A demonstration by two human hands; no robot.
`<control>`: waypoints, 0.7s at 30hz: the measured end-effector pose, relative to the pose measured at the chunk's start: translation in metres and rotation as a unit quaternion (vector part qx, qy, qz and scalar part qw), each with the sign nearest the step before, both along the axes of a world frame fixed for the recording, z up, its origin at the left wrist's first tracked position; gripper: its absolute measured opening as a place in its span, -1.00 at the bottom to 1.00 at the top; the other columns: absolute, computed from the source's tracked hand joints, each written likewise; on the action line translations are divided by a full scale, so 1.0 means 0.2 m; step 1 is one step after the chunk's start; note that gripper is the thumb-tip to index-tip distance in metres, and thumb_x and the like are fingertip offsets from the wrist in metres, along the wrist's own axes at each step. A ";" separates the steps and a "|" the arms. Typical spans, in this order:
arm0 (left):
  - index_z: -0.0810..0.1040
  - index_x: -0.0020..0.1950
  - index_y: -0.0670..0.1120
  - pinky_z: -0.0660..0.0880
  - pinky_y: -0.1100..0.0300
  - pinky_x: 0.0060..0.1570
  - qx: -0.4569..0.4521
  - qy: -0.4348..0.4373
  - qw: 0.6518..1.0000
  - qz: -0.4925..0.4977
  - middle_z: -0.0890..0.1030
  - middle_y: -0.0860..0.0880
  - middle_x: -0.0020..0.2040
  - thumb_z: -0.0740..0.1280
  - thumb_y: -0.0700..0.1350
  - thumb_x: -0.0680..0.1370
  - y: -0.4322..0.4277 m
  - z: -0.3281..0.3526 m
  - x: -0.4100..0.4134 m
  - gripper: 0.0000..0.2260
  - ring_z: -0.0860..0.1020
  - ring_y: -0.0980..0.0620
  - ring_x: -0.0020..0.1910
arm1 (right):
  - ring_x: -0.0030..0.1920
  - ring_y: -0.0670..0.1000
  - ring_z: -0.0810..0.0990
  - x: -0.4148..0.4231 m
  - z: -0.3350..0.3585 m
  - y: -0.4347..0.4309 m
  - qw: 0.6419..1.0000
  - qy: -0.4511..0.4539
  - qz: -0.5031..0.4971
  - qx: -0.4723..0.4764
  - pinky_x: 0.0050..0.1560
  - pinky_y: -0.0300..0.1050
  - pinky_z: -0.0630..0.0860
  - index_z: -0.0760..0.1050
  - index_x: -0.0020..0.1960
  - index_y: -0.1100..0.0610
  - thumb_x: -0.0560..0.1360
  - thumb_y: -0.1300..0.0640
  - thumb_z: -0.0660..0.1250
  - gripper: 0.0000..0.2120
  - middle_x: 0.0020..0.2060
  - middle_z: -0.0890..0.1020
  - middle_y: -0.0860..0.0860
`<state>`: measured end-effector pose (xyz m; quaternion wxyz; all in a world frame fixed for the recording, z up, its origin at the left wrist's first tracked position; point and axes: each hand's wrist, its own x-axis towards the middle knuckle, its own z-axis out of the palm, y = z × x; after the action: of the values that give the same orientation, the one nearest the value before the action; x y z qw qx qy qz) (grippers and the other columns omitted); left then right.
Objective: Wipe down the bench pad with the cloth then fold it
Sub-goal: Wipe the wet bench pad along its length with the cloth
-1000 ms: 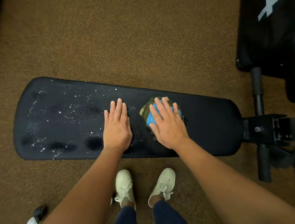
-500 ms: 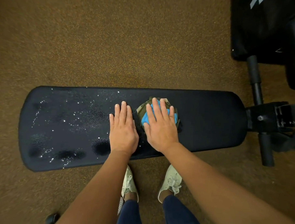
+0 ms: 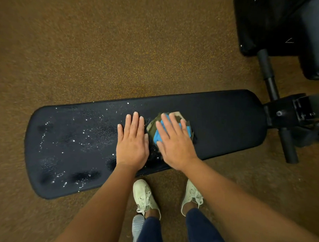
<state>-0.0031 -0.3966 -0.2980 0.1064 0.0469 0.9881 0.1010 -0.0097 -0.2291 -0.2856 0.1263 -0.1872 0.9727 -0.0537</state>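
Observation:
A long black bench pad [image 3: 224, 125] lies across the view, its left half speckled with water drops, its right half dry-looking. A bunched cloth [image 3: 156, 129], blue and olive with a beige corner, sits near the pad's middle. My right hand [image 3: 174, 140] presses flat on top of the cloth, fingers spread, covering most of it. My left hand [image 3: 132, 140] rests flat on the pad just left of the cloth, palm down, holding nothing.
Brown speckled carpet [image 3: 115, 49] surrounds the bench. The bench's black metal frame and crossbar [image 3: 287, 126] stick out at the right. Another black padded piece of equipment [image 3: 278, 20] stands at the top right. My two pale shoes [image 3: 145, 196] stand close under the pad's near edge.
The view has shifted, so the bench sits lower and more level. Both hands stay flat; my right hand with the cloth has slid a little closer to my left hand.

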 end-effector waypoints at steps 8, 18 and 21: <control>0.22 0.52 -0.13 -0.02 -0.20 0.45 0.015 0.016 0.999 -0.039 0.16 -0.11 0.55 -0.02 0.06 0.63 -0.07 0.01 -0.03 -0.50 0.03 -0.14 0.54 | 0.52 0.24 0.03 -0.01 -0.01 -0.03 0.988 0.021 -0.153 0.017 0.44 0.31 -0.03 0.16 0.51 0.17 0.55 -0.11 0.03 -0.40 0.51 0.15 0.19; 0.25 0.51 -0.12 -0.01 -0.18 0.47 0.045 0.028 0.998 -0.035 0.18 -0.09 0.55 0.00 -0.04 0.62 -0.08 0.00 -0.03 -0.54 0.05 -0.12 0.54 | 0.53 0.18 0.00 0.08 -0.03 0.05 0.996 0.010 -0.086 0.018 0.46 0.29 0.02 0.16 0.51 0.15 0.57 -0.11 0.03 -0.42 0.53 0.10 0.15; 0.24 0.52 -0.12 -0.03 -0.17 0.48 0.039 0.027 0.998 -0.035 0.17 -0.09 0.55 0.01 -0.05 0.62 -0.08 -0.01 -0.02 -0.54 0.03 -0.12 0.54 | 0.52 0.22 0.00 0.02 -0.01 -0.09 0.982 0.010 -0.188 0.023 0.46 0.29 -0.02 0.12 0.52 0.16 0.55 -0.10 0.01 -0.40 0.52 0.11 0.18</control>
<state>-0.0077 -0.4120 -0.2990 0.0816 0.0878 0.9836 0.1350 -0.0054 -0.2480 -0.2875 0.1087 0.0016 0.9927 -0.0527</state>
